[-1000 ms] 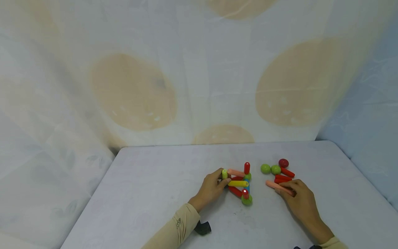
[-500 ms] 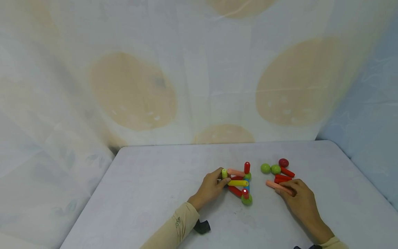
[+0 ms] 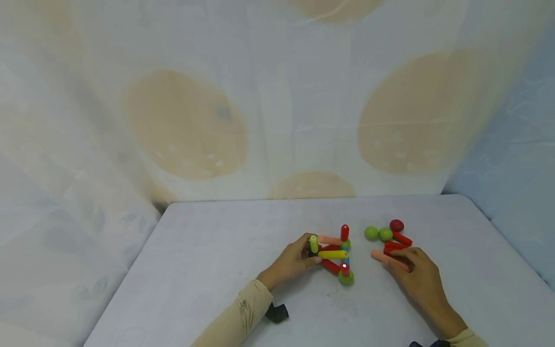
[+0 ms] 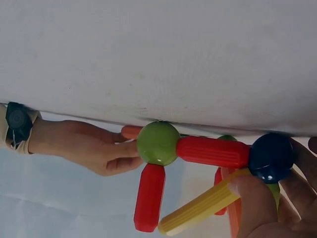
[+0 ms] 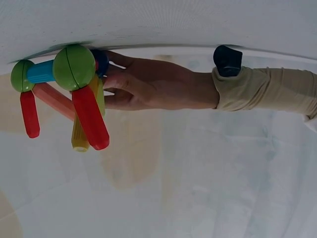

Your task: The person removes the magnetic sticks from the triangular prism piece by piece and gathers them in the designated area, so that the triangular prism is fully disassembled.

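We steady the rod-and-ball frame [image 3: 335, 255] mid-desk, our left hand [image 3: 294, 260] pinching its yellow rod [image 3: 332, 254]. Our right hand [image 3: 418, 279] rests fingers on the loose salmon rod [image 3: 387, 259]; lift it level, keeping the frame braced.

You are sitting at a small staged recording corner, not a lived-in room. The table [image 3: 208, 270] is covered with a pale grey-white cloth, and behind it hangs a thin, wrinkled curtain [image 3: 277, 96] with big beige circles, which hides the walls fully. A light blue cloth [image 3: 520, 168] closes the right side. Only colourful toy sticks and balls [image 3: 336, 253] lie on the table, so it looks like a simple set-up for filming hand play with toys.
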